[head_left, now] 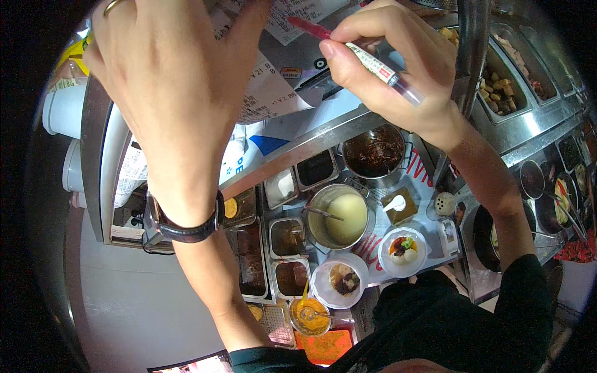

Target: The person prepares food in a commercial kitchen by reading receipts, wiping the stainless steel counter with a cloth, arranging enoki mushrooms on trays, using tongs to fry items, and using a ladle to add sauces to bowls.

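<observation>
My right hand (398, 68) grips a pen (373, 65) with a red end, a white printed label and a see-through barrel. Its red end points left over the printed paper slips. My left hand (180, 56), a dark-banded watch (186, 230) on its wrist, is held palm down over the slips with the thumb spread away; the tips of its other fingers are cut off by the upper edge. A receipt (273, 93) lies beside its thumb, one corner lifting. Another printed slip (301, 18) lies farther up, near the pen's red end. Both sit on a raised metal shelf (298, 149).
Below the shelf stand a pot of pale liquid (354, 214), a pot of dark sauce (373, 149) and two white bowls with seasonings, one a round bowl (403, 267). Metal sauce trays (289, 236) stand left of them. Food bins (500, 93) and pans (485, 236) are at right.
</observation>
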Demonstrator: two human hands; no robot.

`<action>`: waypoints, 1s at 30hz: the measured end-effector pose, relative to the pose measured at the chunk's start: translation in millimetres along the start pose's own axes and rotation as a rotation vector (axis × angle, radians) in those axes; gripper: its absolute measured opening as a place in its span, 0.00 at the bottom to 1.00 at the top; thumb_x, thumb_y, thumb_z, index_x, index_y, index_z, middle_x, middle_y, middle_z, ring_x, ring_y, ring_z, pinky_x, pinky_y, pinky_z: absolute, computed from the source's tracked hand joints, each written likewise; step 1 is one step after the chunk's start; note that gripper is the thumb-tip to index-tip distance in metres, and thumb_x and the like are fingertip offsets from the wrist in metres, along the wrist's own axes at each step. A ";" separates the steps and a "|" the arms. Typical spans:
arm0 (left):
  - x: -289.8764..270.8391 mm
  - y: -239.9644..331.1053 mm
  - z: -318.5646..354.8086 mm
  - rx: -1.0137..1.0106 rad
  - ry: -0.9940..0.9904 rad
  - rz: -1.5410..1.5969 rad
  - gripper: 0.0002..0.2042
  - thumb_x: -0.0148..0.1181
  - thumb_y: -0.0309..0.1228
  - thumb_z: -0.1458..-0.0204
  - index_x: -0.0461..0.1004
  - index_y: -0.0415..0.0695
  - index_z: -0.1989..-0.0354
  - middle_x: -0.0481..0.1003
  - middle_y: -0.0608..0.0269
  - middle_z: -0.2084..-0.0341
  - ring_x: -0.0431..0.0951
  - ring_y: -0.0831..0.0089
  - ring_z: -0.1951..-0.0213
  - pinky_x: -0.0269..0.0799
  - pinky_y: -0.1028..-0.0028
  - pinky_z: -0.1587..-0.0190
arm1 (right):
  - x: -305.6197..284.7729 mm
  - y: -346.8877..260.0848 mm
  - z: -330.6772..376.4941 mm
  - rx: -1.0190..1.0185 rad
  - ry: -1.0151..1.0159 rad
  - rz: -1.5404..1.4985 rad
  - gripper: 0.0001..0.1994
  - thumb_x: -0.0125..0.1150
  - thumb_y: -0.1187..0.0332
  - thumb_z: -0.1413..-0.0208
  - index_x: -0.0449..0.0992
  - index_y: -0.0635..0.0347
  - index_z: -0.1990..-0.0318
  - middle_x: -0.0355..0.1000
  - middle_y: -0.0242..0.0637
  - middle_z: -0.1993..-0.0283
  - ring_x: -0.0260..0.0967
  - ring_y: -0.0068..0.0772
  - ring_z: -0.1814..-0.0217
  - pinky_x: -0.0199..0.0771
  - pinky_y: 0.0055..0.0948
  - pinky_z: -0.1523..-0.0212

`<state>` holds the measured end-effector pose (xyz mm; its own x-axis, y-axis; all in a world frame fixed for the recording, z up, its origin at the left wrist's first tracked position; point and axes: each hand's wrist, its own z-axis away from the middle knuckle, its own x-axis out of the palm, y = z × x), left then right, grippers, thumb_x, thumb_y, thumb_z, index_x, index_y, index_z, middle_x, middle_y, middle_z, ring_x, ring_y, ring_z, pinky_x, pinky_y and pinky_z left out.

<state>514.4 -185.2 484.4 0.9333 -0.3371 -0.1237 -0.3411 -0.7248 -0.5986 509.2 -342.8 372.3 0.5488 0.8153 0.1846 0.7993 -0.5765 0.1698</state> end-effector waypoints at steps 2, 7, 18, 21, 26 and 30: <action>-5.1 24.9 -7.1 -0.136 -0.038 0.164 0.30 0.68 0.19 0.73 0.62 0.38 0.56 0.64 0.51 0.62 0.65 0.54 0.60 0.61 0.62 0.57 | -4.2 4.4 2.2 -0.010 -0.017 0.033 0.11 0.66 0.80 0.62 0.71 0.62 0.70 0.70 0.37 0.74 0.69 0.30 0.77 0.66 0.24 0.79; 11.0 13.5 -3.2 0.086 0.145 0.151 0.26 0.67 0.16 0.75 0.61 0.38 0.63 0.62 0.53 0.68 0.64 0.55 0.66 0.61 0.64 0.63 | 1.4 3.4 -3.2 -0.058 0.060 0.014 0.12 0.67 0.80 0.62 0.71 0.62 0.69 0.69 0.36 0.74 0.70 0.30 0.77 0.67 0.24 0.78; 25.4 10.2 -0.6 0.149 0.198 0.122 0.26 0.66 0.15 0.77 0.61 0.38 0.66 0.62 0.53 0.69 0.64 0.54 0.66 0.61 0.64 0.65 | -1.7 19.6 6.9 -0.035 -0.035 0.165 0.12 0.69 0.78 0.62 0.72 0.60 0.69 0.70 0.35 0.71 0.71 0.28 0.75 0.68 0.23 0.78; 17.9 9.1 -0.9 0.178 0.249 0.124 0.26 0.67 0.15 0.77 0.61 0.38 0.65 0.62 0.53 0.69 0.64 0.54 0.67 0.61 0.64 0.65 | -1.5 4.1 -5.5 -0.083 -0.049 0.139 0.11 0.68 0.79 0.61 0.72 0.60 0.69 0.70 0.35 0.71 0.71 0.28 0.74 0.69 0.23 0.77; 34.1 30.3 -3.7 0.060 0.180 0.209 0.26 0.67 0.15 0.77 0.62 0.37 0.64 0.63 0.52 0.69 0.65 0.55 0.67 0.62 0.65 0.66 | 2.7 31.3 10.5 -0.131 -0.003 0.157 0.11 0.67 0.79 0.61 0.71 0.60 0.70 0.69 0.34 0.72 0.70 0.25 0.75 0.68 0.20 0.79; 27.5 11.1 -3.1 0.187 0.290 0.195 0.26 0.67 0.15 0.76 0.63 0.37 0.64 0.63 0.52 0.69 0.65 0.55 0.67 0.63 0.65 0.66 | 3.5 19.5 -1.8 -0.124 -0.064 0.206 0.12 0.67 0.79 0.61 0.70 0.60 0.70 0.68 0.33 0.74 0.69 0.25 0.76 0.67 0.20 0.80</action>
<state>535.9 -204.4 476.8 0.7731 -0.6332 -0.0366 -0.4580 -0.5174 -0.7229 526.2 -351.3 378.0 0.7145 0.6795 0.1668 0.6350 -0.7298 0.2532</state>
